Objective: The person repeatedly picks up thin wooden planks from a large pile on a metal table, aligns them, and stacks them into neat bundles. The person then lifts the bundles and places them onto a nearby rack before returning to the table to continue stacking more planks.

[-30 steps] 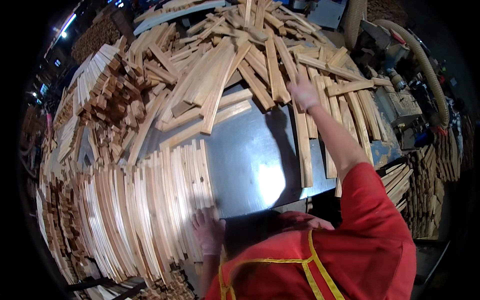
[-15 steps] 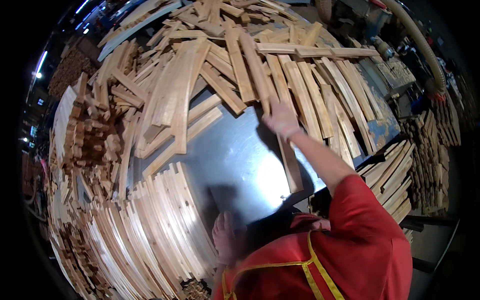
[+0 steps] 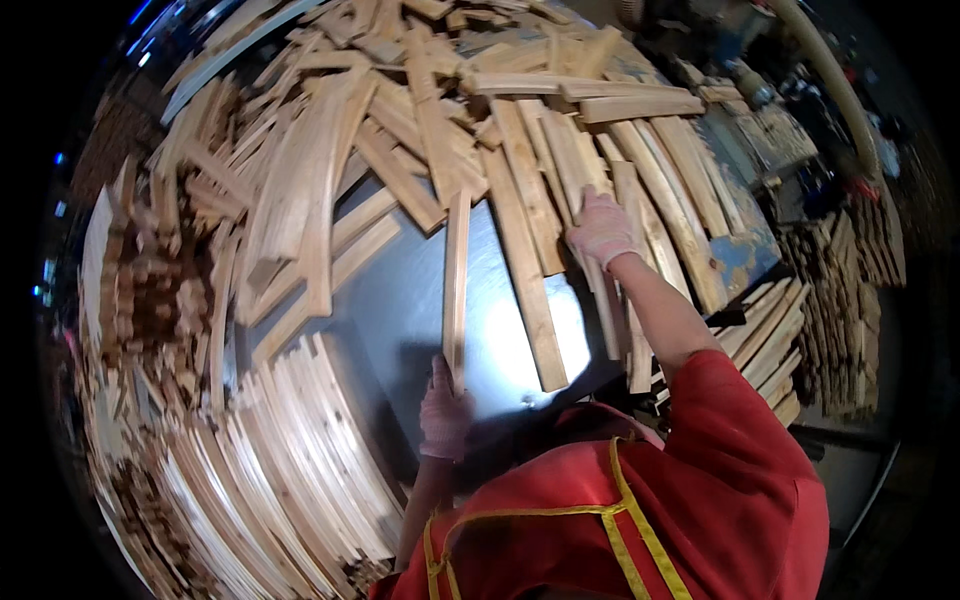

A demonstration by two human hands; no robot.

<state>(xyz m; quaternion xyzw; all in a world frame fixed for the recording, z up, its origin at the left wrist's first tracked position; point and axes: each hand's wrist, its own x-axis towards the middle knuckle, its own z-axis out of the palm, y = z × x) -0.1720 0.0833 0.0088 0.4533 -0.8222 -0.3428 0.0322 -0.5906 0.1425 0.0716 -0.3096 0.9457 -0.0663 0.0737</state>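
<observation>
My left hand [image 3: 445, 415], in a pale glove, grips the near end of a narrow wooden strip [image 3: 457, 270]. That strip points away from me over the bare metal, its far end by the heaped boards. To the right, my gloved right hand [image 3: 602, 228] is closed over a wooden board [image 3: 572, 155] in a loose row. Its thumb and part of its grip are hard to make out. Between the hands lies another long board [image 3: 522, 270], touched by neither.
The shiny metal tabletop [image 3: 385, 310] carries a jumbled heap of boards [image 3: 310, 190] at the far left. Neatly lined-up strips [image 3: 290, 450] stand at the near left. More stacked boards [image 3: 765, 340] are at the right, and a ribbed hose [image 3: 835, 80] curves at the far right.
My left hand has moved forward and now holds a narrow strip. My right hand has shifted right, from one board to another in the row. The view has also shifted slightly.
</observation>
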